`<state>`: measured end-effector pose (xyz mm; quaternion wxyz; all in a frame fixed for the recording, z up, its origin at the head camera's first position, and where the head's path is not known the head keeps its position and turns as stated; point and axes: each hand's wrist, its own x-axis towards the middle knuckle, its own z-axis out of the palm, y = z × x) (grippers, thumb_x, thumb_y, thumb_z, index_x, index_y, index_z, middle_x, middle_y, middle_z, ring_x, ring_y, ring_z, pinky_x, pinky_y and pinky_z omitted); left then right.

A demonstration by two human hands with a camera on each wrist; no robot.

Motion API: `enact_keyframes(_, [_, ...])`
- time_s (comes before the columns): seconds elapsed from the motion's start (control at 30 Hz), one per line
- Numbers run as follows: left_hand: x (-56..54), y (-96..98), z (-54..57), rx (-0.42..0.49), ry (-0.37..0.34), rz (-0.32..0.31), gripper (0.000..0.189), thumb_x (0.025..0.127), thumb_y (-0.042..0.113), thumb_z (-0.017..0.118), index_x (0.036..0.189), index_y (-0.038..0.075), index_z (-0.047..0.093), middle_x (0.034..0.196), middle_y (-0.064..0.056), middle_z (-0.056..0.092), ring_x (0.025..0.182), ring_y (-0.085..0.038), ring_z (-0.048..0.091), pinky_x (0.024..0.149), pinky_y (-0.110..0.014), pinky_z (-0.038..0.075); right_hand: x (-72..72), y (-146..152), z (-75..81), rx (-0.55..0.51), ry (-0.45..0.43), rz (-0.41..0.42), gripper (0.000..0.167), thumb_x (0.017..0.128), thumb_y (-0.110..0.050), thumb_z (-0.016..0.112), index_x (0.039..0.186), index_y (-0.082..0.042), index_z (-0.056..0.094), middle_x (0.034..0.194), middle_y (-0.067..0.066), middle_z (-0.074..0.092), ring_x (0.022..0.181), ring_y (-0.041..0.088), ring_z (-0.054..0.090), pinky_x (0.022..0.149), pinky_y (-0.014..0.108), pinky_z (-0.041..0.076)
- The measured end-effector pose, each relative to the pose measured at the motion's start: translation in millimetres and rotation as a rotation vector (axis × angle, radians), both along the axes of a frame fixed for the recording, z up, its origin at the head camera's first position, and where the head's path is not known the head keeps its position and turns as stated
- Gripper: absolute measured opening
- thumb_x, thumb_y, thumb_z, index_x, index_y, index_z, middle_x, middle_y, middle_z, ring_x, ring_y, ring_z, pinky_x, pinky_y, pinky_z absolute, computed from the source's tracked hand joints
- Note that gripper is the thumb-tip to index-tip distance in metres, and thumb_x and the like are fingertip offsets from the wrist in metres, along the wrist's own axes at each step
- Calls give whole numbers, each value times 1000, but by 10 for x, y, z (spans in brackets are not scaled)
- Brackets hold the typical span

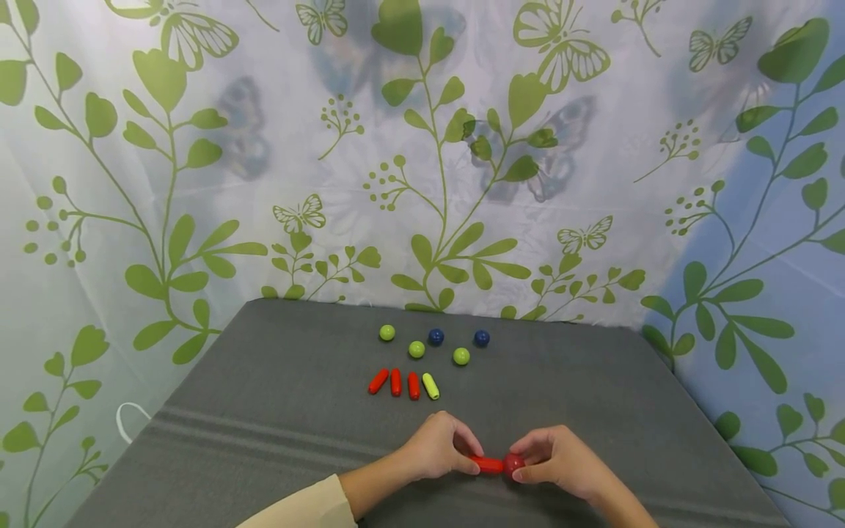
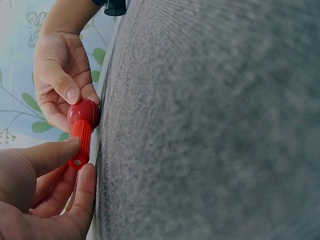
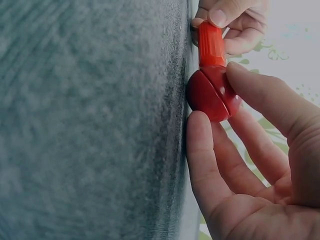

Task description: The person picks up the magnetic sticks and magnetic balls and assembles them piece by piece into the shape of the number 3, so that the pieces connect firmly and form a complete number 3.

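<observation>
Near the front of the table, my left hand (image 1: 439, 449) pinches a red ridged rod (image 1: 489, 465) between thumb and fingers. A dark red ball (image 1: 513, 464) with a seam around it is held by my right hand (image 1: 560, 463). Rod and ball meet end to end; whether they are joined cannot be told. In the left wrist view, a small hole shows in the free end of the rod (image 2: 80, 145). From the right wrist, the ball (image 3: 212, 94) sits between thumb and fingertips, with the rod (image 3: 211, 45) against its far side.
Beyond the hands lie three red rods (image 1: 396, 382) and one yellow-green rod (image 1: 430, 386) in a row. Farther back are three green balls (image 1: 416, 350) and two dark blue balls (image 1: 482, 338). A leaf-and-butterfly curtain (image 1: 422, 183) hangs behind the grey table (image 1: 277, 381).
</observation>
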<state>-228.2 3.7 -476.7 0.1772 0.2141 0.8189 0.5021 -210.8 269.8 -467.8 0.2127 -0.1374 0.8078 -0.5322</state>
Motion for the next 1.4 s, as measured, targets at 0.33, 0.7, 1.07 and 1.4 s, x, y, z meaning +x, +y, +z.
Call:
enact_keyframes(0.33, [-73,-59,23,21,-5,-16,15,78,0,86,87,10,80,77,7,73,70,-6,65,64,-21,53,0,-12,3,-12,2,3,37,85,-13,84,115,6,73,102,17,78,86,19,73,72,28,60])
enact_keyframes(0.7, [-423,-384,133,7,162,54,17,84,10,85,99,6,79,87,5,74,80,-9,67,71,-23,55,8,-16,12,4,28,-10,36,82,-14,87,110,4,75,97,16,78,82,16,73,69,28,58])
enact_keyframes(1.07, [-975,-898,278,-36,314,252,16,91,14,79,105,7,78,96,-1,76,84,-11,67,74,-30,57,5,29,58,50,-2,-1,35,81,-13,87,109,3,75,98,13,78,86,21,70,71,29,59])
enact_keyframes(1.4, [-1469,-1211,174,-98,334,401,21,93,17,76,113,8,76,102,-4,76,94,-19,69,80,-37,58,-19,84,60,36,-18,42,34,84,-12,84,113,3,74,104,15,77,90,22,71,72,29,59])
